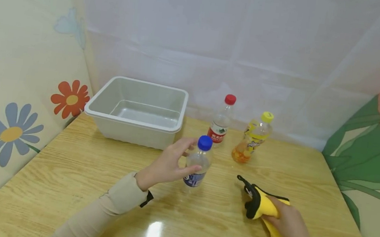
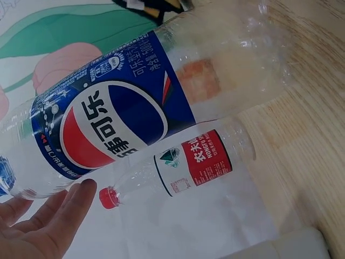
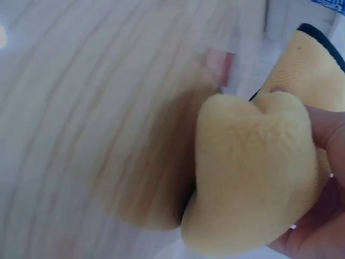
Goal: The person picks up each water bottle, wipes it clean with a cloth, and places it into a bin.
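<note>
A clear Pepsi bottle [image 1: 199, 160] with a blue cap and blue label [image 2: 113, 108] stands upright near the table's middle. My left hand [image 1: 169, 163] is beside it, thumb in front and fingers spread behind. In the left wrist view those fingers [image 2: 54, 221] lie close to the bottle's shoulder, not curled round it; contact is hard to tell. At the right, my right hand [image 1: 289, 221] grips a bunched yellow cloth [image 1: 266, 205] with black trim and a black loop. The right wrist view shows the folded cloth [image 3: 253, 167] bulging out from the right hand's fingers [image 3: 326, 127].
Behind the Pepsi bottle stands a red-capped water bottle [image 1: 220, 126]. To its right is a yellow-capped bottle [image 1: 252, 139] with some orange liquid at the bottom. A pale grey plastic bin [image 1: 135, 132] sits at the back left of the wooden table [image 1: 63, 182].
</note>
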Action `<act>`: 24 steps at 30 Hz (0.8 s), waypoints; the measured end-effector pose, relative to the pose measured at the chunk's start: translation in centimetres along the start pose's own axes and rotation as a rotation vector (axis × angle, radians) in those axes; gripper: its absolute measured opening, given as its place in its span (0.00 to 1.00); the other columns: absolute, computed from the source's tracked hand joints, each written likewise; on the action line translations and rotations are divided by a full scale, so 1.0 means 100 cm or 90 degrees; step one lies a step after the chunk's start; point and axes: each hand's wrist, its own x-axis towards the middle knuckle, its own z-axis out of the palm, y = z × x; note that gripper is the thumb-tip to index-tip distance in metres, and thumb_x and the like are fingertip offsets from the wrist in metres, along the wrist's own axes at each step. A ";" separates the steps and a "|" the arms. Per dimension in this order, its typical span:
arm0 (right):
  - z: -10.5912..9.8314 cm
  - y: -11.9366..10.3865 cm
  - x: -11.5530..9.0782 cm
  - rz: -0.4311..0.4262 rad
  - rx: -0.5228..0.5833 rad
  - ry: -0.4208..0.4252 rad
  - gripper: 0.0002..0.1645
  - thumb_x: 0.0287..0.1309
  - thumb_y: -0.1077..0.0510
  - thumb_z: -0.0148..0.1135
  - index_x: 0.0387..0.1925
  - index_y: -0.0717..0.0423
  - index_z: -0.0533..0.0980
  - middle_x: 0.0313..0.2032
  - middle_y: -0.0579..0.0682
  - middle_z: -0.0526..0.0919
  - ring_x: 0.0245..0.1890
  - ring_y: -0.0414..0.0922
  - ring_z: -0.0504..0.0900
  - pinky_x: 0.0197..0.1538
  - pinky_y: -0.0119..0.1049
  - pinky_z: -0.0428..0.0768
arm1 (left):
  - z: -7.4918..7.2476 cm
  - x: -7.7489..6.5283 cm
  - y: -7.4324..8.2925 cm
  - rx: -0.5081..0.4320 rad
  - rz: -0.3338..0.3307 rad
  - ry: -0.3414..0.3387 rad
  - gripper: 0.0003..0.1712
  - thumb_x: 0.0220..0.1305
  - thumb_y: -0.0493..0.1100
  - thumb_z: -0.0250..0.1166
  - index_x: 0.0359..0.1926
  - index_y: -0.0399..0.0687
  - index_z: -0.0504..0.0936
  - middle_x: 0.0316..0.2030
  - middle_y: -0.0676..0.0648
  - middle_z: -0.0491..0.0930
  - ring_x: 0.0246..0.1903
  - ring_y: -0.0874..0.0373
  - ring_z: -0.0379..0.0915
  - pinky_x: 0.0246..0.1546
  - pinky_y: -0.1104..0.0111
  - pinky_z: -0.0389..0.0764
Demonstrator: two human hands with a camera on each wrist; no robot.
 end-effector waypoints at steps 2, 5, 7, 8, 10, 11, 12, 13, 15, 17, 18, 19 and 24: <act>0.000 -0.002 0.001 0.000 0.027 0.026 0.28 0.35 0.60 0.74 0.43 0.61 0.77 0.32 0.55 0.82 0.27 0.46 0.77 0.27 0.40 0.74 | 0.000 0.000 -0.001 -0.003 0.004 0.000 0.36 0.53 0.41 0.67 0.60 0.34 0.62 0.50 0.40 0.71 0.46 0.51 0.69 0.39 0.75 0.79; 0.000 -0.005 0.002 0.004 0.064 0.063 0.28 0.35 0.61 0.74 0.44 0.62 0.77 0.32 0.55 0.82 0.25 0.42 0.75 0.25 0.35 0.72 | 0.000 -0.001 -0.002 -0.010 0.005 0.000 0.36 0.54 0.41 0.66 0.61 0.34 0.61 0.51 0.39 0.70 0.46 0.50 0.69 0.39 0.75 0.79; -0.001 -0.008 0.004 0.005 0.084 0.086 0.29 0.35 0.62 0.74 0.44 0.64 0.76 0.32 0.56 0.82 0.24 0.41 0.74 0.24 0.33 0.72 | 0.000 -0.001 -0.002 -0.013 -0.001 -0.002 0.36 0.55 0.41 0.66 0.61 0.34 0.61 0.50 0.39 0.70 0.46 0.49 0.70 0.39 0.75 0.79; -0.001 -0.009 0.004 0.004 0.094 0.099 0.29 0.35 0.62 0.74 0.45 0.65 0.76 0.32 0.57 0.82 0.24 0.40 0.75 0.24 0.32 0.73 | 0.000 -0.002 -0.002 -0.015 -0.006 -0.002 0.36 0.55 0.41 0.66 0.61 0.34 0.61 0.50 0.39 0.70 0.46 0.49 0.70 0.39 0.75 0.79; -0.002 -0.012 0.006 0.002 0.113 0.124 0.30 0.34 0.64 0.74 0.45 0.67 0.75 0.32 0.59 0.82 0.24 0.39 0.75 0.23 0.31 0.74 | 0.000 -0.002 -0.002 -0.020 -0.020 -0.004 0.37 0.55 0.41 0.66 0.62 0.34 0.60 0.50 0.39 0.70 0.46 0.49 0.70 0.39 0.74 0.79; -0.003 -0.014 0.007 0.003 0.123 0.136 0.30 0.34 0.65 0.74 0.45 0.67 0.75 0.32 0.60 0.82 0.24 0.38 0.75 0.23 0.30 0.74 | 0.000 -0.002 -0.002 -0.024 -0.031 -0.006 0.38 0.55 0.41 0.66 0.63 0.35 0.60 0.49 0.39 0.71 0.45 0.50 0.71 0.39 0.74 0.79; -0.003 -0.016 0.008 0.006 0.134 0.147 0.30 0.33 0.66 0.74 0.45 0.67 0.75 0.32 0.60 0.82 0.24 0.37 0.75 0.23 0.30 0.75 | 0.000 -0.002 -0.001 -0.028 -0.044 -0.007 0.38 0.55 0.42 0.66 0.63 0.35 0.60 0.49 0.39 0.71 0.45 0.51 0.71 0.39 0.74 0.79; -0.004 -0.018 0.009 0.009 0.145 0.155 0.31 0.34 0.67 0.74 0.46 0.67 0.75 0.32 0.61 0.82 0.24 0.35 0.75 0.23 0.30 0.75 | 0.000 -0.002 -0.001 -0.036 -0.057 -0.007 0.38 0.55 0.42 0.67 0.63 0.35 0.59 0.48 0.39 0.71 0.45 0.51 0.71 0.39 0.73 0.79; -0.007 -0.022 0.010 0.019 0.164 0.171 0.30 0.34 0.68 0.73 0.46 0.67 0.74 0.32 0.61 0.82 0.24 0.33 0.74 0.22 0.29 0.75 | 0.000 -0.002 0.000 -0.054 -0.086 -0.009 0.37 0.54 0.42 0.67 0.61 0.34 0.60 0.48 0.39 0.72 0.45 0.51 0.72 0.40 0.72 0.79; -0.008 -0.026 0.011 0.029 0.178 0.188 0.30 0.34 0.69 0.73 0.46 0.67 0.75 0.31 0.61 0.82 0.24 0.32 0.73 0.22 0.29 0.74 | 0.000 -0.002 0.001 -0.074 -0.109 -0.009 0.35 0.54 0.42 0.67 0.59 0.33 0.62 0.48 0.39 0.72 0.45 0.50 0.72 0.41 0.69 0.79; -0.009 -0.028 0.012 0.034 0.189 0.194 0.29 0.35 0.69 0.72 0.45 0.67 0.75 0.31 0.60 0.82 0.24 0.32 0.73 0.22 0.28 0.74 | 0.000 -0.002 0.001 -0.083 -0.117 -0.007 0.34 0.54 0.42 0.68 0.57 0.33 0.63 0.48 0.38 0.72 0.45 0.50 0.72 0.42 0.69 0.79; -0.010 -0.030 0.012 0.039 0.200 0.202 0.28 0.35 0.69 0.72 0.45 0.66 0.75 0.30 0.59 0.82 0.24 0.31 0.73 0.22 0.28 0.74 | 0.000 -0.003 0.002 -0.090 -0.122 -0.006 0.33 0.53 0.42 0.68 0.56 0.33 0.63 0.48 0.38 0.72 0.45 0.50 0.72 0.42 0.68 0.79; -0.013 -0.042 0.016 0.056 0.269 0.244 0.24 0.34 0.72 0.72 0.40 0.65 0.76 0.26 0.41 0.80 0.23 0.31 0.73 0.22 0.25 0.74 | 0.001 -0.003 0.002 -0.102 -0.122 0.001 0.31 0.53 0.41 0.68 0.54 0.34 0.65 0.48 0.39 0.72 0.45 0.50 0.72 0.42 0.71 0.79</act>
